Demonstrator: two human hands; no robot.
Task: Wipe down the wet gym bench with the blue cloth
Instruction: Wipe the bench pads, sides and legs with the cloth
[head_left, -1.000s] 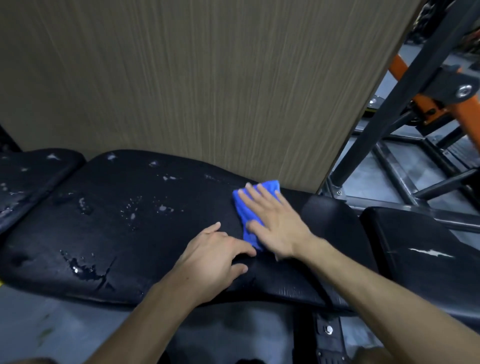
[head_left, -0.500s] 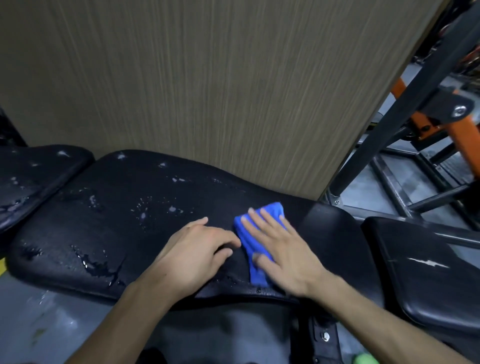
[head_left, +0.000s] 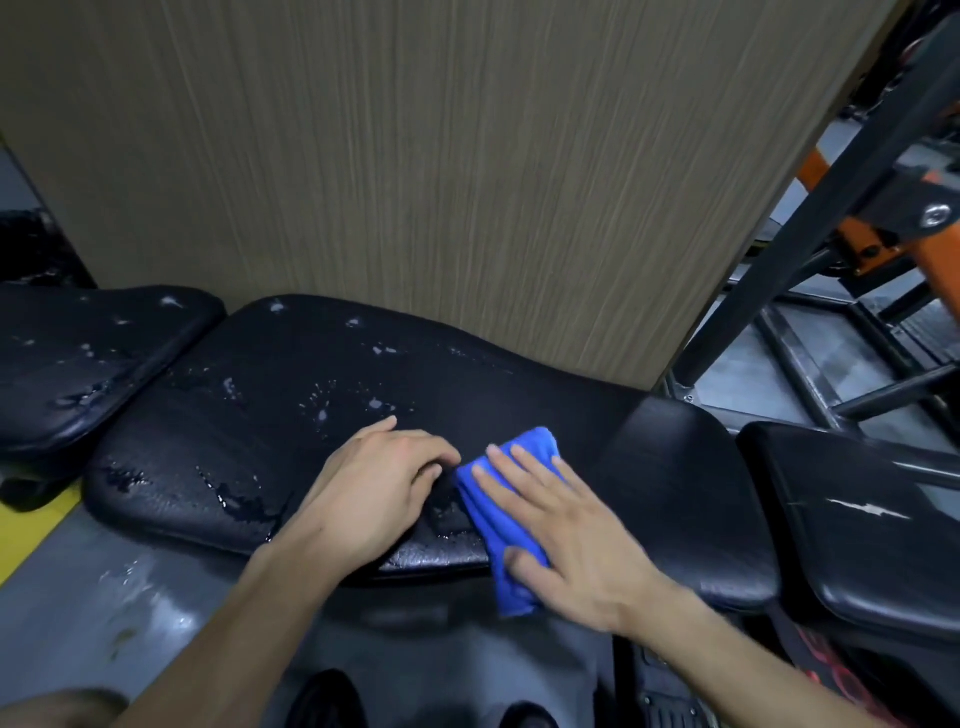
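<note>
Nearest: right hand (head_left: 566, 535), fingers flat and spread, pressing the blue cloth (head_left: 511, 519) at the bench pad (head_left: 234, 441) front edge (lower end overhanging). Left hand (head_left: 374, 483) just beside, loosely curled, resting on the pad, holding nothing. Farther: water droplets (head_left: 322, 405) lie leftward and beyond the cloth.

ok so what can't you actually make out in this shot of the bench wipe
All in the head view:
- The bench surface under the right hand and blue cloth: covered, so wet or dry is unknown.
- The pad under the left hand: hidden by the palm.
- The cloth's lower end hangs past the bench's near edge; its underside is unseen.
- The bench frame below: dark and cut off by the bottom edge.
</note>
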